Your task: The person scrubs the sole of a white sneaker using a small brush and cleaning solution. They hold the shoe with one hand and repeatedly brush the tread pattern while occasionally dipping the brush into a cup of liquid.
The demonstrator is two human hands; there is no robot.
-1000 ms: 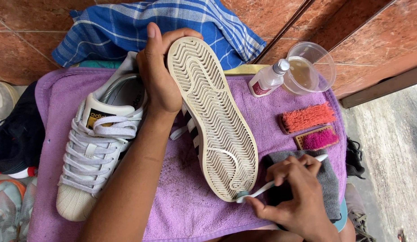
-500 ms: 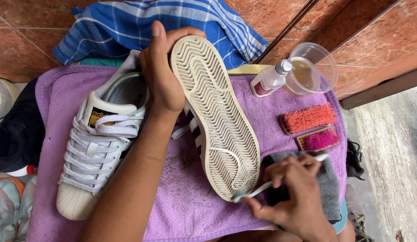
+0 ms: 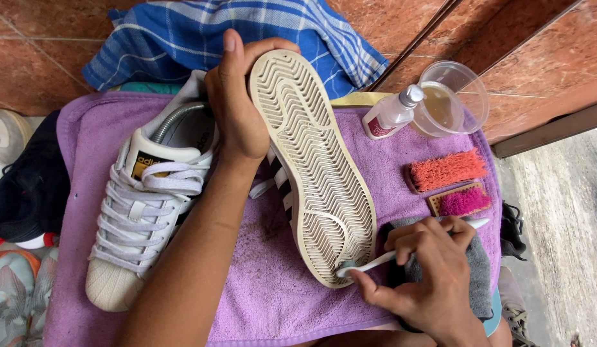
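Centre frame: left hand (image 3: 237, 109) grips upturned sneaker (image 3: 311, 160); right hand (image 3: 427, 276) pinches toothbrush (image 3: 407, 250), scrubbing sole's heel end. Next, prob.: work bristles along tread grooves w/ shoe steady.

the left hand (image 3: 237, 109) is gripping a white sneaker (image 3: 311, 167) by its heel end, tipping it on edge so the cream herringbone sole is facing up. the right hand (image 3: 427, 276) is pinching a white toothbrush (image 3: 401, 254), its head touching the toe end of that sole. under the right hand a grey cloth (image 3: 481, 270) is lying. just beyond it are sitting an orange brush (image 3: 446, 170) and a pink brush (image 3: 462, 201). left of the left forearm a second white sneaker (image 3: 144, 205) is resting on a purple towel (image 3: 266, 289).
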